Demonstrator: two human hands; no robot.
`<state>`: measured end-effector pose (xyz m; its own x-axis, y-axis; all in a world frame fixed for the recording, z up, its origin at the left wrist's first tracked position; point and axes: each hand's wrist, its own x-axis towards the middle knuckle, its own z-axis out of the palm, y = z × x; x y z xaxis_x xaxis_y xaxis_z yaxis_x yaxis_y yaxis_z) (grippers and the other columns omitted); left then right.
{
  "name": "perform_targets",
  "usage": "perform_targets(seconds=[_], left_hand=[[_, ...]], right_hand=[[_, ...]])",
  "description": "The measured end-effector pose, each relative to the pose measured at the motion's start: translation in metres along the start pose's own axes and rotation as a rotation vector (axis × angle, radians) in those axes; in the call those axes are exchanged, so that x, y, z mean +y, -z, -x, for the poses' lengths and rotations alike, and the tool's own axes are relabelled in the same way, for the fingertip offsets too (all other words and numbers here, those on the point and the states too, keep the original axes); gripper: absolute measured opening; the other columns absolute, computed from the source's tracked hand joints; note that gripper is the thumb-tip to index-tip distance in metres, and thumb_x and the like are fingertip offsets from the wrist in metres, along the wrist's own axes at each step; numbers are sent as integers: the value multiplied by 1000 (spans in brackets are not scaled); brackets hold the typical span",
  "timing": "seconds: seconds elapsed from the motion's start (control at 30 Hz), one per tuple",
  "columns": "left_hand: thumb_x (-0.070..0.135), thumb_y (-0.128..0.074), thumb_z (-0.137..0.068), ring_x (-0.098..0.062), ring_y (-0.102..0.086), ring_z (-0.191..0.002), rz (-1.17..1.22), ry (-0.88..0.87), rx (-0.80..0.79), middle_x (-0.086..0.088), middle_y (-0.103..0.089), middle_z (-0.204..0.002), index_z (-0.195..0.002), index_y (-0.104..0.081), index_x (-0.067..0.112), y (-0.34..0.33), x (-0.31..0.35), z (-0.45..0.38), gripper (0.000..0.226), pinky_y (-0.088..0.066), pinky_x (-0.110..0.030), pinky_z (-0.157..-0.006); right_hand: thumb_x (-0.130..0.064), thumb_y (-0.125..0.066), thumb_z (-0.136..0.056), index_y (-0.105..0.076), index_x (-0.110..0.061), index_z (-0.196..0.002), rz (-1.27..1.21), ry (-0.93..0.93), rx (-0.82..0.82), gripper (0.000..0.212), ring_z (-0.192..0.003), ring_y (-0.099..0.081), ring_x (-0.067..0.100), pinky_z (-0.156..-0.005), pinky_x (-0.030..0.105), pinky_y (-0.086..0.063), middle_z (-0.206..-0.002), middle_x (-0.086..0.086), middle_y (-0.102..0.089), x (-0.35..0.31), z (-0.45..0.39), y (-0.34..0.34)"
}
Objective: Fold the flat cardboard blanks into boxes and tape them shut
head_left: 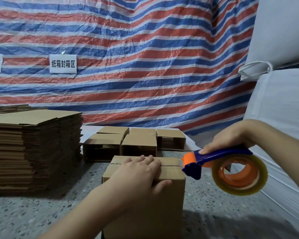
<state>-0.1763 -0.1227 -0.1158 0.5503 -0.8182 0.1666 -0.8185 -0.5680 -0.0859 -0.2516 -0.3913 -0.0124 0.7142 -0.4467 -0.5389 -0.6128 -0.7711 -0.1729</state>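
A folded cardboard box (pixel 169 200) stands on the speckled floor in front of me, its top flaps closed with a seam across. My left hand (pixel 138 176) lies flat on those flaps, fingers straight, thumb over the near edge. My right hand (pixel 231 137) grips the blue handle of a tape dispenser (pixel 219 164), which holds a roll of clear tape on an orange core. The dispenser's orange and blue head hovers just off the box's top right corner.
A tall stack of flat cardboard blanks (pixel 33 149) stands at the left. Several folded boxes (pixel 138 142) lie on their sides behind the one I hold. A striped tarp (pixel 145 66) hangs behind, and white sacks (pixel 280 100) are piled at the right.
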Motion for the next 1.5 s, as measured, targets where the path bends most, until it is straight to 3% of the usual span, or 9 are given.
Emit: perform_targets(seconds=[0.13, 0.27, 0.5, 0.6, 0.8, 1.0, 1.13, 1.33, 1.5], left_hand=[[84, -31, -80, -20, -46, -122, 40, -13, 6, 2, -52, -130, -125, -48, 23, 12, 17, -7, 78, -36, -40, -108], [72, -36, -88, -21, -6, -150, 39, -74, -49, 4, -6, -163, -155, -7, 30, 4, 34, -20, 84, -9, -52, -120], [71, -31, -90, -18, -7, -150, -36, -85, -19, 7, -5, -163, -155, -6, 32, -3, 33, -24, 80, -16, -51, -119], [72, -29, -89, -17, -9, -150, -45, -90, 23, 8, -7, -163, -155, -7, 32, -6, 32, -23, 80, -19, -50, -119], [72, -29, -89, -18, -8, -150, -56, -84, 24, 8, -6, -163, -154, -5, 35, -7, 33, -24, 79, -19, -51, -119], [71, -29, -90, -18, -10, -150, -46, -95, 38, 9, -8, -163, -154, -9, 35, -4, 33, -21, 76, -22, -48, -118], [71, -29, -90, -18, -10, -150, -38, -90, 54, 9, -10, -163, -154, -10, 35, -6, 33, -21, 76, -21, -50, -118], [72, -29, -90, -18, -8, -150, -31, -72, 54, 9, -8, -163, -154, -7, 36, -10, 33, -24, 77, -15, -53, -119], [74, -28, -88, -20, -10, -150, -28, -81, 60, 8, -9, -163, -153, -8, 36, -12, 32, -26, 78, -16, -55, -119]], right_hand=[[-88, -77, -30, -70, -11, -114, -46, 55, 26, 114, -82, -69, 20, -83, 32, -56, -95, 7, -76, 7, -6, -6], [-87, -75, -42, -68, -13, -117, -48, 56, 25, 105, -77, -71, 15, -72, 27, -57, -93, 4, -76, 9, -8, -7], [-87, -71, -43, -68, -13, -115, -85, 98, 49, 103, -81, -71, 17, -80, 30, -57, -97, 7, -77, 27, -6, -5], [-81, -67, -56, -71, -13, -106, -77, 78, 56, 85, -78, -70, 16, -76, 28, -56, -92, 6, -76, 43, 13, 4], [-90, -55, -69, -68, -19, -81, 310, -63, 223, 72, -71, -67, 13, -66, 26, -49, -76, -5, -71, 21, 18, -26], [-65, -61, -84, -64, -20, -96, 728, -117, 451, 48, -76, -57, 16, -73, 33, -47, -90, -5, -61, 5, -19, -81], [-76, -48, -87, -62, -21, -115, 463, -86, 655, 63, -100, -64, 21, -70, 32, -42, -116, -1, -66, 45, -48, -126], [-84, -38, -84, -55, -32, -102, 217, -43, 936, 58, -94, -68, 13, -67, 31, -45, -105, -8, -70, 57, -86, -200], [-73, -9, -94, -65, -32, -95, 267, -55, 934, 70, -97, -65, 18, -85, 38, -43, -99, -3, -71, 54, -74, -180]])
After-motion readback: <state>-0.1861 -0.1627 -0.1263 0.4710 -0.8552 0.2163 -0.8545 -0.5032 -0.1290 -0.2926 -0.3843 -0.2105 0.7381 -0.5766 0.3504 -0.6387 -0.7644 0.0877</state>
